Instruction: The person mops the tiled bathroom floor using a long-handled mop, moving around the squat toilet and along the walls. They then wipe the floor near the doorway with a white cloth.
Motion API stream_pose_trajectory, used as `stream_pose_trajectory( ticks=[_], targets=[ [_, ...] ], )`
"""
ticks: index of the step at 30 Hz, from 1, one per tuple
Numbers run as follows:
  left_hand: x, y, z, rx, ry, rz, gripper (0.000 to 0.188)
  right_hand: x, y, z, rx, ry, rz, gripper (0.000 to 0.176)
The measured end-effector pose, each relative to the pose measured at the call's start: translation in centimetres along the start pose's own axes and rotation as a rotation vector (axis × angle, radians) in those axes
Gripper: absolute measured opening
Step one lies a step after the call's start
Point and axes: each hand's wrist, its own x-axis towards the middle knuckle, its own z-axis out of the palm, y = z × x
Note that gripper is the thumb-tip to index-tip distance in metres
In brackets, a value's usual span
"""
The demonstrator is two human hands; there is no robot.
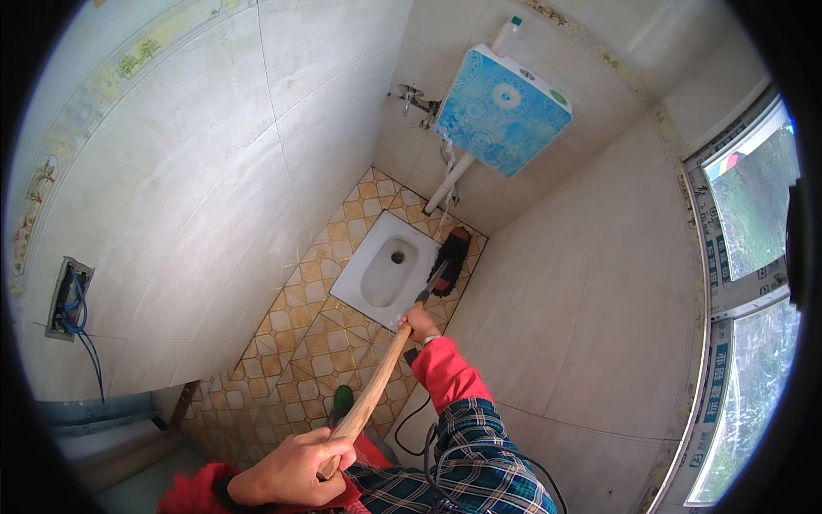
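Observation:
My left hand point(292, 468) is wrapped around the upper end of a long wooden handle point(374, 392). Farther down the same handle, close to its dark socket, my right hand point(420, 323) grips it. At the far end is a broom or brush head point(453, 257), dark with reddish parts, resting on the tiled floor between the squat toilet and the right wall. The white squat toilet point(386, 297) lies in the floor just left of my right hand, with a dark drain hole at its far end.
A blue-patterned cistern point(504, 109) hangs on the back wall, a bottle point(506, 35) on top. Its white pipe point(449, 183) runs to the floor. Blue wires point(78, 308) dangle from a left-wall box. Windows point(745, 308) line the right. A black cable point(411, 424) hangs beside me.

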Motion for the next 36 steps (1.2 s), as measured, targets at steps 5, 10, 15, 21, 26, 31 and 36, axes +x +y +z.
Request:
stream_pose_trajectory(
  ticks=[5, 10, 15, 21, 26, 31, 36],
  targets=[
    [-4.3, 2.5, -0.9, 0.007, 0.042, 0.050, 0.012, -3.7, 2.6, 2.9, 0.204, -0.148, -0.035, 0.007],
    [-12.3, 6.6, -5.2, 0.309, -0.108, 0.127, 0.009, -12.5, 8.1, 5.9, 0.413, -0.321, 0.008, 0.013],
    [-20.1, 12.3, -7.7, 0.395, -0.240, 0.215, 0.007, -22.9, 15.4, 7.8, 0.495, -0.519, 0.256, 0.016],
    [-22.8, 11.7, -6.3, 0.527, -0.104, 0.228, 0.011, -24.2, 22.4, 8.4, 0.585, -0.435, 0.493, 0.015],
    [-22.3, 7.2, -5.4, 0.162, 0.014, 0.650, 0.012, -20.4, 25.0, 9.8, 0.626, -0.428, 0.472, 0.023],
    [-21.8, 1.5, -3.3, -0.359, 0.110, 0.743, 0.009, -16.6, 24.7, 10.4, 0.696, -0.476, 0.438, 0.018],
    [-19.7, -1.4, -2.3, -0.209, 0.105, 0.519, 0.020, -11.2, 20.1, 9.2, 0.909, -0.712, 0.385, 0.025]
  ],
)
